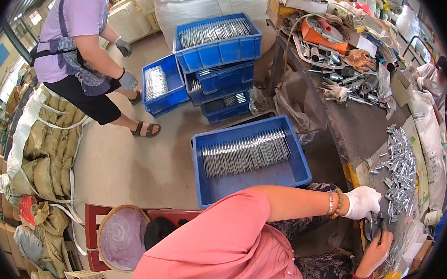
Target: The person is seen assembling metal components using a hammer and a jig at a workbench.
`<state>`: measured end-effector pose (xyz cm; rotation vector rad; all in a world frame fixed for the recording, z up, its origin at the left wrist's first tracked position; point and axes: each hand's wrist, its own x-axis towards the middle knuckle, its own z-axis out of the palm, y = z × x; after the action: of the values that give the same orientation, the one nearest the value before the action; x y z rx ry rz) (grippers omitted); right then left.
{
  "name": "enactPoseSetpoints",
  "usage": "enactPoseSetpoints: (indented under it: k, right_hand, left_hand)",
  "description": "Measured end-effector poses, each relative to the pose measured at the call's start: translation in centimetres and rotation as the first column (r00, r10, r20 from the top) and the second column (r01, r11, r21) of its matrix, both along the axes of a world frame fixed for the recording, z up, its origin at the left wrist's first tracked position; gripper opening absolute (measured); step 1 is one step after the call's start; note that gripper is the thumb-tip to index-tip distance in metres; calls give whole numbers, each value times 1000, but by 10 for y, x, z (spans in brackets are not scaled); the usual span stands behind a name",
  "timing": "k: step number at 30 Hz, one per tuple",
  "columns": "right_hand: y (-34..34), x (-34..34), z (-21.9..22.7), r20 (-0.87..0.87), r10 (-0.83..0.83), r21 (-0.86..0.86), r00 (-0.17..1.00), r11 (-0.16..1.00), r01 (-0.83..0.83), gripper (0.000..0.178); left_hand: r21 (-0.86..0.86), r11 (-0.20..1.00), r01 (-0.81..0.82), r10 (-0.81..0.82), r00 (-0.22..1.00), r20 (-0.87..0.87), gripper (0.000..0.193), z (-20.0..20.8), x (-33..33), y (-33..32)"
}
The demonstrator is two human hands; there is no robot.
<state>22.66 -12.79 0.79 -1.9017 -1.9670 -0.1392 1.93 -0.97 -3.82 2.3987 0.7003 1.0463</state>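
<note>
While my right fingers (384, 239) grip a small dark object (372, 228) at the worktop's (351, 130) near edge, my gloved left fingers (375, 207) curl over it, their hold unclear; silver metal fasteners (399, 174) lie heaped just beyond.

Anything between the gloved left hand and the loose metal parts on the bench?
Nothing visible. In the head view, the left hand is just left of the loose metal parts; the dark object shows below that hand, not between them.
</note>
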Motion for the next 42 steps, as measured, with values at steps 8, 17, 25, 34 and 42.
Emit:
enactPoseSetpoints:
  k: [8, 17, 25, 34, 42]
  right_hand:
    - [3, 2, 2, 14, 4, -8, 1000, 1000, -4, 22]
    - [20, 54, -39, 17, -34, 6, 999, 999, 34, 25]
    - [-5, 6, -1, 149, -53, 30, 987, 998, 49, 26]
    - [11, 37, -49, 255, -52, 157, 966, 988, 11, 26]
    - [15, 43, -59, 341, -45, 284, 939, 957, -57, 32]
  left_hand:
    - [30, 999, -16, 15, 1000, 23, 14, -6, 1, 7]
    - [-2, 1000, -19, 19, 994, 108, 14, -14, 2, 7]
    - [-46, 997, 57, -53, 993, 103, 13, -11, 4, -1]
    - [18, 999, 27, -29, 992, 125, 16, -16, 5, 3]
    - [-5, 1000, -1, 1, 996, 85, 11, -6, -7, 8]
